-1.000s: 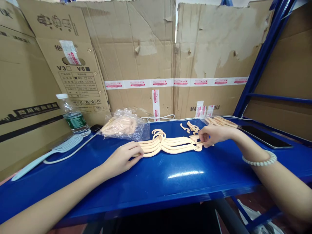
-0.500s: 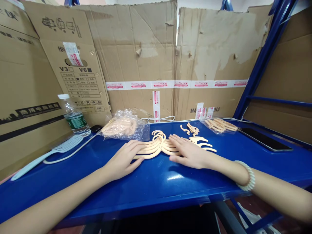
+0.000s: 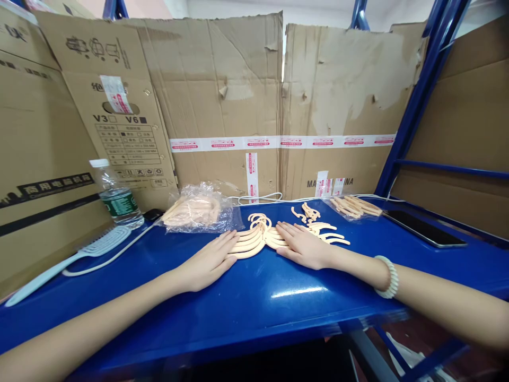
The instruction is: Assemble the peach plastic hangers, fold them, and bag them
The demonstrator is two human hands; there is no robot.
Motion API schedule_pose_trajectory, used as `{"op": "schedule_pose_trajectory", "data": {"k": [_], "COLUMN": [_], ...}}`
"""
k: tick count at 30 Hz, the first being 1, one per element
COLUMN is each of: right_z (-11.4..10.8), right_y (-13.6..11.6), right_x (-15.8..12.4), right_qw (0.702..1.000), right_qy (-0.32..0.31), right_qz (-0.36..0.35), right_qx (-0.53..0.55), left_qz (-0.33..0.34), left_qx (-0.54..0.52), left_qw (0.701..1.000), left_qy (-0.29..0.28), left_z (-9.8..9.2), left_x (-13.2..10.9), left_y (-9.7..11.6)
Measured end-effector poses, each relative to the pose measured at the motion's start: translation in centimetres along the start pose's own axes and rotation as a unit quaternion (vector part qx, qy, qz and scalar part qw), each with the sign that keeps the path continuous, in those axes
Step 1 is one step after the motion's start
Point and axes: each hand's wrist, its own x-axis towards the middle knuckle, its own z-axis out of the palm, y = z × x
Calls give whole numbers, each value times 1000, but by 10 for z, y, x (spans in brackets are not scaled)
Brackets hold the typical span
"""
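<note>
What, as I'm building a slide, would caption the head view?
Left hand and right hand lie over pale hangers on a blue table.

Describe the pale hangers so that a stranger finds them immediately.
On the blue table, look between the left hand and the right hand. The pale hangers lie there, partly under both. Unlike the bagged pieces behind, they are unwrapped, spreading sideways from clustered hooks.

Even, bright light is falling on the blue worktop (image 3: 222, 313), and a white glare streak (image 3: 298, 292) is shining near its front edge, right of middle. Below that edge, dark shadow is pooling. Behind its back left corner, cardboard printing (image 3: 95, 49) is blurring slightly.
</note>
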Motion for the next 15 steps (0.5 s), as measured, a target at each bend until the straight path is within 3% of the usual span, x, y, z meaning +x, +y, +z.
{"op": "schedule_pose_trajectory", "data": {"k": [8, 11, 13, 15], "right_z": [-3, -21, -37, -51], "right_y": [12, 30, 49, 68], "right_x": [9, 23, 35, 46], "right_qw": [1000, 992, 972, 963], "right_qy": [2, 31, 10, -14], "right_qz": [3, 123, 233, 268], "right_qx": [-8, -17, -31, -39], "left_qz": [-6, -7, -6, 0], "left_qx": [8, 5, 5, 6], "left_qw": [1000, 999, 999, 999], "left_qy": [22, 35, 42, 53], "left_z": [8, 9, 10, 11], "left_x": [13, 12, 11, 11], "left_y": [-1, -1, -2, -2]}}
